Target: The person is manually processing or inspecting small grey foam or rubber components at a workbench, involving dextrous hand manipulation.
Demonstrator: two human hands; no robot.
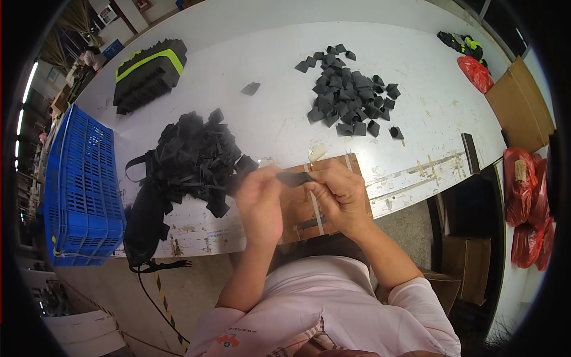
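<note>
My right hand (340,195) is closed, pinching one end of a small black fabric piece (294,179) between thumb and fingers. My left hand (262,201) is at the piece's other end, its fingers smeared by motion, so its grip cannot be made out. Both hands are over a brown board (357,172) with pale strips at the table's front edge. Just left of my left hand lies a heap of flat black fabric pieces (193,152). Beyond my right hand, folded black pieces (348,95) with a pointed shape are gathered in a loose pile.
A blue plastic crate (83,184) stands at the left. On the white table (267,53) are a stack of black pieces with a yellow-green band (148,74), a lone black piece (251,88) and a dark bar (470,153). Red plastic bags (526,202) and cardboard (520,104) are at the right.
</note>
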